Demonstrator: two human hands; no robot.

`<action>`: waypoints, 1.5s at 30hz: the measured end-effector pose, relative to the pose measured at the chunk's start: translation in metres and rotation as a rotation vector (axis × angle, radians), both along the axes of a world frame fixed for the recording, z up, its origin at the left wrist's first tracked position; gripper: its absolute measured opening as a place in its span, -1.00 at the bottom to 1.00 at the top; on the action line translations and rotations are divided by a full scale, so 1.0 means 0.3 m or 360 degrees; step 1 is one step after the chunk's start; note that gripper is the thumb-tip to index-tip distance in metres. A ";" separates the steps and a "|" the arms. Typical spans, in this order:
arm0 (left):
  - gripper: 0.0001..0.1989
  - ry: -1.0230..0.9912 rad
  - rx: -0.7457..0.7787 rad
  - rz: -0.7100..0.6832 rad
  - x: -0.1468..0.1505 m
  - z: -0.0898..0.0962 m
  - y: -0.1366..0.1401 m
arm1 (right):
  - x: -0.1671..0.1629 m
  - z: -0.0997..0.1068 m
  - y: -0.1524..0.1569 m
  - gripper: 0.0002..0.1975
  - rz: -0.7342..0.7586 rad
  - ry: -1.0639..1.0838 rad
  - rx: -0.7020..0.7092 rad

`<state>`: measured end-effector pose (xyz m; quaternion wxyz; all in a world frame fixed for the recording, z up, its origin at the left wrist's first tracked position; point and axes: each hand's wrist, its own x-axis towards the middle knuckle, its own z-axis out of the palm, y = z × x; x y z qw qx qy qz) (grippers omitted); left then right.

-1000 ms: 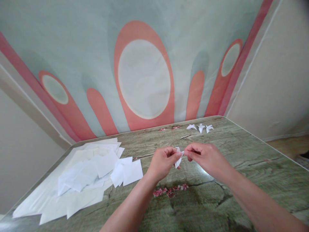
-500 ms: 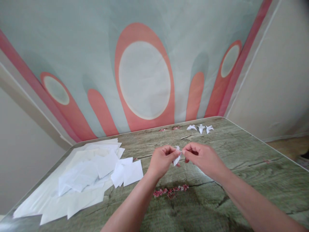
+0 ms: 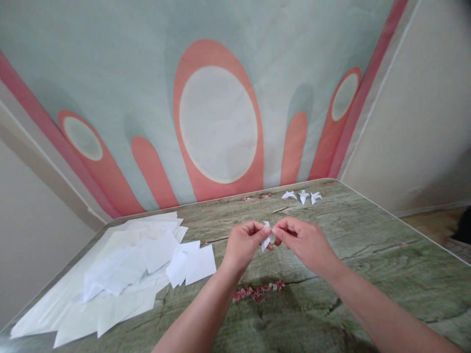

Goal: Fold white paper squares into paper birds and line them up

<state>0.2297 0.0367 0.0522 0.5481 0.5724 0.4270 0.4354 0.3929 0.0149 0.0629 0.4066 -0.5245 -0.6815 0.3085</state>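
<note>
A small white folded paper crane (image 3: 265,237) is held above the middle of the table. My left hand (image 3: 244,241) pinches it between thumb and fingers. On its right side, my right hand (image 3: 302,239) is closed in a pinch at the crane's edge, thumb and fingertip together. Part of the crane is hidden behind the fingers. Beyond my hands, near the back edge, three more white folded paper birds (image 3: 303,196) stand in a row.
On the left of the wood-patterned table (image 3: 353,230) lie large white sheets (image 3: 125,309) with smaller paper squares (image 3: 200,264) on and beside them. Pink flower patterns (image 3: 258,291) show on the tabletop. A wall hanging (image 3: 217,122) rises behind the back edge.
My right hand has moved in closer to my left hand, and its fingertips now meet the crane. The whole view has shifted slightly.
</note>
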 end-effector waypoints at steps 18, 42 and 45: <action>-0.75 -0.0137 -0.0068 0.0049 -0.005 -0.079 0.047 | 0.033 -0.043 0.051 -0.84 0.0057 -0.0191 0.0090; -0.34 -0.0380 -0.0554 -0.0024 0.153 -0.221 0.042 | 0.203 -0.294 0.119 -0.78 -0.0023 -0.0549 0.0340; -0.41 -0.0118 -0.0377 0.0006 0.121 -0.209 0.034 | 0.360 -0.310 0.212 -0.80 -0.0223 -0.0610 0.0300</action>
